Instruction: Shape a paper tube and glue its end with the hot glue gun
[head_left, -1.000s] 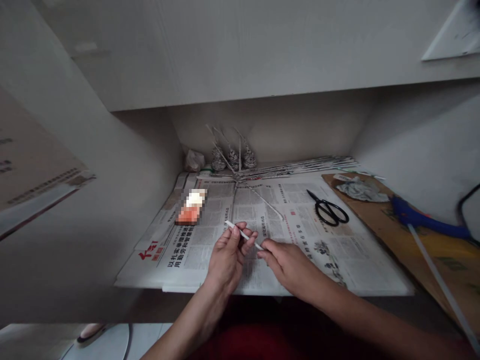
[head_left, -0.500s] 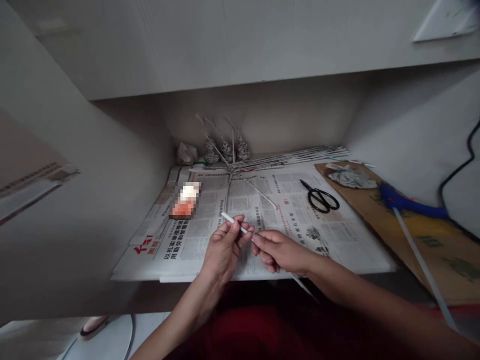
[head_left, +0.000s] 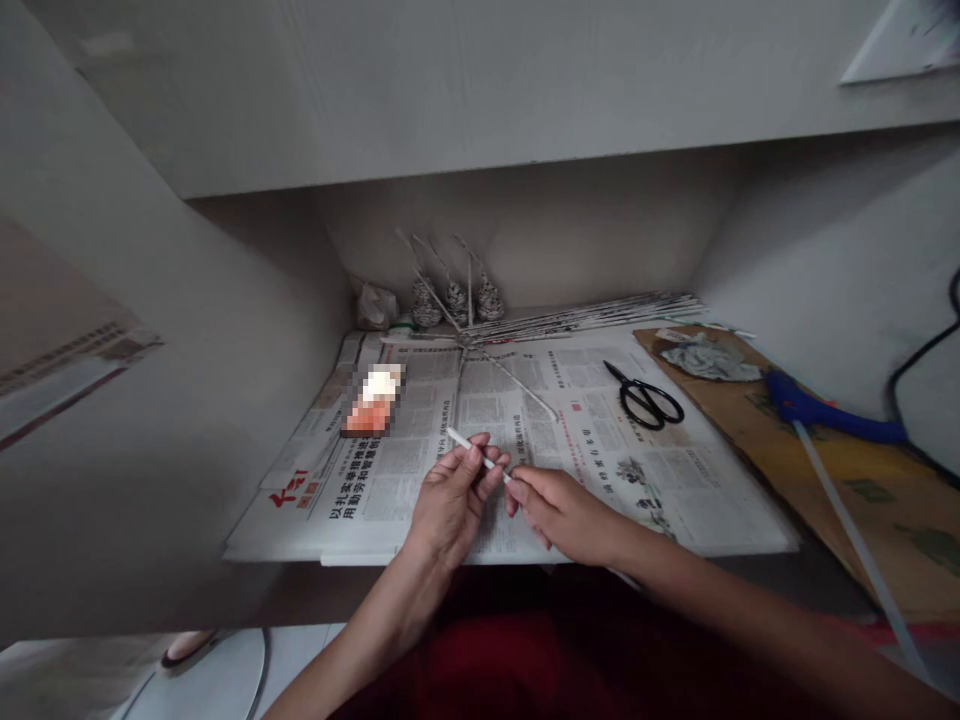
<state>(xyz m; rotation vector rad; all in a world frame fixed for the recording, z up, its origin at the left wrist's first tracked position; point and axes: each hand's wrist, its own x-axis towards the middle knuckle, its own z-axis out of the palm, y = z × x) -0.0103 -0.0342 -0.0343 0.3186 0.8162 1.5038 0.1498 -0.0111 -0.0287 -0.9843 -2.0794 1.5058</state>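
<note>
A thin white rolled-paper stick (head_left: 460, 438) slants between my two hands, over the near part of the newspaper. My left hand (head_left: 454, 490) pinches it between thumb and fingers, its blunt end sticking out past the thumb. Lower along the same stick, the thumb and fingers of my right hand (head_left: 551, 508) close round it. Beyond my right wrist a short length of the stick shows at the table's edge. A star of joined paper sticks (head_left: 466, 340) lies farther back on the newspaper (head_left: 405, 480), one arm reaching toward my hands.
Black scissors (head_left: 649, 400) lie to the right. A blue glue gun (head_left: 832, 415) with a long glue stick rests on brown cardboard (head_left: 847, 490). Behind stand several woven paper pieces (head_left: 457, 300) and a bundle of paper sticks (head_left: 600, 318). A pixelated phone-like object (head_left: 373, 402) lies left.
My right hand has turned slightly and sits closer to my left along the stick. My left hand keeps its pinch. The whole view has shifted a little.
</note>
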